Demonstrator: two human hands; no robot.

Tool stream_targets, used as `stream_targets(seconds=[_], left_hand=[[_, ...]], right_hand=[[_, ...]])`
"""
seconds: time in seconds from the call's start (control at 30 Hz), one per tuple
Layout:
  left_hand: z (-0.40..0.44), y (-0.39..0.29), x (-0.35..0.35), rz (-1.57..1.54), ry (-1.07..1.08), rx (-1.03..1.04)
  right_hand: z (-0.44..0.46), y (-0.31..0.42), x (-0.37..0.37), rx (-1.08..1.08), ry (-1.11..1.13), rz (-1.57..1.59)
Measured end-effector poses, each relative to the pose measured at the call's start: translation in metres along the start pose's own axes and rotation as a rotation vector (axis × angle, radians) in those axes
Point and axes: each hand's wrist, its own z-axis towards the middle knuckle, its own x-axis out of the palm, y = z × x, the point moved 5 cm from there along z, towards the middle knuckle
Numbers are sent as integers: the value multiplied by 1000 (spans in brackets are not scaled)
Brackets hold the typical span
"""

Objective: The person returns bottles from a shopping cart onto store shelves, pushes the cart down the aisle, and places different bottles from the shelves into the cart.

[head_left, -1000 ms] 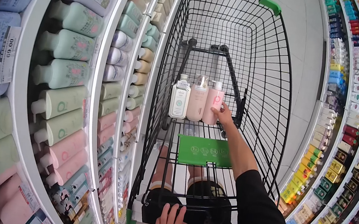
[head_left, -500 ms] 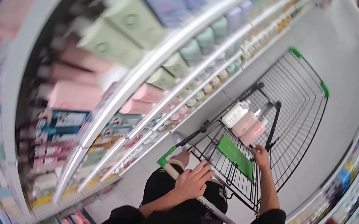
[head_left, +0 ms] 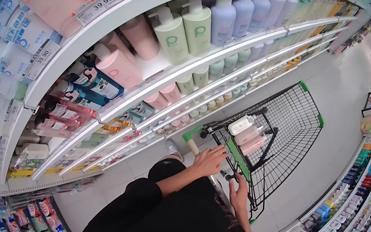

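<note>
A black wire shopping cart [head_left: 286,145] with green corner caps stands in front of me. My left hand [head_left: 209,161] lies over its pale handle [head_left: 193,147], with the fingers bent over the bar. Beside the right part of the handle is my right hand [head_left: 239,193], its thumb and fingers apart and nothing between them. Inside the cart, behind the green panel [head_left: 238,158], lie a white bottle [head_left: 241,124], a pale pink pump bottle [head_left: 246,135] and a pinker bottle [head_left: 254,146], side by side.
Along my left runs a shelf unit [head_left: 193,62] with green pump bottles [head_left: 171,37], purple ones [head_left: 223,18] and pink ones [head_left: 118,67]. Curved shelves of small packages [head_left: 333,219] line the right side. Bagged goods [head_left: 39,214] sit low at the lower left. The tiled aisle [head_left: 346,68] stretches ahead.
My right hand has drawn back from beside the bottles in the cart to near the handle. My left hand stays at the handle. The view has shifted, showing more shelf.
</note>
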Motion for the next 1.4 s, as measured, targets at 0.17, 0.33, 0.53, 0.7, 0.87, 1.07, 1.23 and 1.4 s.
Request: stream_targets(seconds=[0.17, 0.33, 0.53, 0.7, 0.87, 1.07, 1.23, 1.4], left_hand=[[21, 18, -71, -377, -504, -159], [60, 54, -256, -136, -1072, -185], [110, 136, -336, 126, -1257, -420], [132, 130, -346, -205, -1038, -456], [131, 132, -347, -176, -1040, -470], [109, 86, -328, -117, -1250, -220], [57, 54, -311, -143, -1348, -160], [-18, -1, -281, -189, -1360, 31]], right_hand=[[-4, -6, 1, -68, -98, -125], [1, -11, -3, -126, -132, -186], [-5, -20, -5, -163, -141, -150], [-7, -19, -11, -143, -153, -164], [-11, -24, -11, -114, -155, -168], [-11, -29, -10, -149, -166, -196], [-13, -31, -10, -146, -138, -210], [-12, -18, -18, -165, -96, -224]])
